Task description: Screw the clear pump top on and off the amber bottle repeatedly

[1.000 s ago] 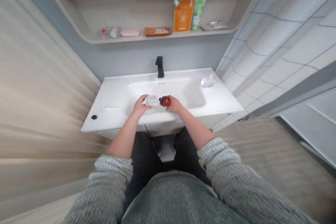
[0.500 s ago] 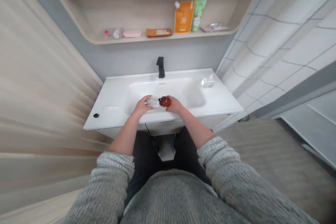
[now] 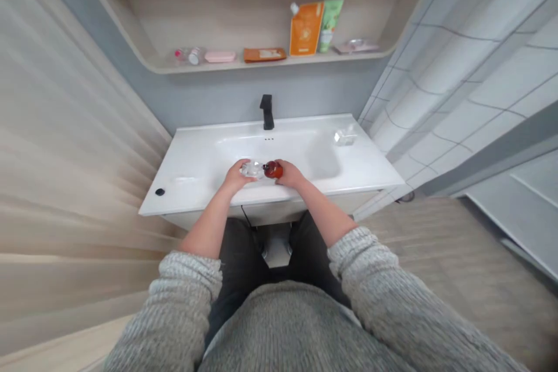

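Note:
Over the front of the white sink [image 3: 283,144], my left hand [image 3: 235,176] is closed around a clear, see-through container [image 3: 251,170]; its exact kind is hard to make out. My right hand [image 3: 290,174] grips a reddish-brown bottle [image 3: 274,170] from the right side. The bottle is tilted toward the left, and its dark neck meets or nearly meets the clear container. Whether the two touch, I cannot tell. Parts of both things are covered by my fingers.
A black faucet [image 3: 267,111] stands behind the basin. On the counter's right lies a clear box-like item [image 3: 345,137]; a round black piece [image 3: 160,192] sits at the left. The shelf above holds an orange pouch [image 3: 306,29], a green tube [image 3: 330,24] and a pink case [image 3: 220,56].
The clear container in my left hand has turned slightly. Both hands stay in nearly the same place, with the bottle still held against or near it.

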A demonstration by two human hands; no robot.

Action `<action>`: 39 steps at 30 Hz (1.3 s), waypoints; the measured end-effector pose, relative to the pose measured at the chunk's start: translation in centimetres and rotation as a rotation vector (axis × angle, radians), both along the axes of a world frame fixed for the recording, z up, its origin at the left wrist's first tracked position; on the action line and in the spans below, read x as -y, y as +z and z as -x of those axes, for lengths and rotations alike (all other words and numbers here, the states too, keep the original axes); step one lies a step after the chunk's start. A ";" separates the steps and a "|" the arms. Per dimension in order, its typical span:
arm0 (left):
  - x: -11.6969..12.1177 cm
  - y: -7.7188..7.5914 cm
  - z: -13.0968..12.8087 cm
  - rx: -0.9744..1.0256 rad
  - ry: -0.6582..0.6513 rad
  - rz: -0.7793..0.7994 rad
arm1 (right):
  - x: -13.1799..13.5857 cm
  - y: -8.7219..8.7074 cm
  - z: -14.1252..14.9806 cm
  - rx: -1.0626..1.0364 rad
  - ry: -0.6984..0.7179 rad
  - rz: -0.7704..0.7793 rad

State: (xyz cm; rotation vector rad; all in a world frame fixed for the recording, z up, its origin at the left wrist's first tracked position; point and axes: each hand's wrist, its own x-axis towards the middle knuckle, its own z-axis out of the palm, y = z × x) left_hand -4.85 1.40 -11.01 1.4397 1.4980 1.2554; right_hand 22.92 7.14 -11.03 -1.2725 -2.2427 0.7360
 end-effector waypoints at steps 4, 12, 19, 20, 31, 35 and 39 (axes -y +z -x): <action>0.3 0.4 0.0 -0.026 0.008 -0.020 | 0.1 0.0 0.0 0.014 0.019 -0.036; 0.5 0.8 0.0 0.042 -0.002 -0.036 | 0.2 0.2 0.2 -0.002 0.064 -0.084; 0.3 0.9 0.1 0.137 -0.004 -0.029 | 0.2 0.3 0.3 -0.079 0.069 -0.070; 0.3 0.8 0.1 0.141 -0.007 -0.029 | 0.2 0.3 0.3 -0.080 0.070 -0.069; 0.6 1.2 0.0 0.204 -0.023 -0.010 | 0.7 0.6 0.3 -0.079 0.099 -0.093; 0.7 1.3 0.0 0.216 -0.027 -0.018 | 0.9 0.9 0.4 -0.073 0.099 -0.079; 0.7 1.2 0.1 0.180 -0.012 -0.067 | 1.0 1.1 0.4 -0.068 0.065 -0.073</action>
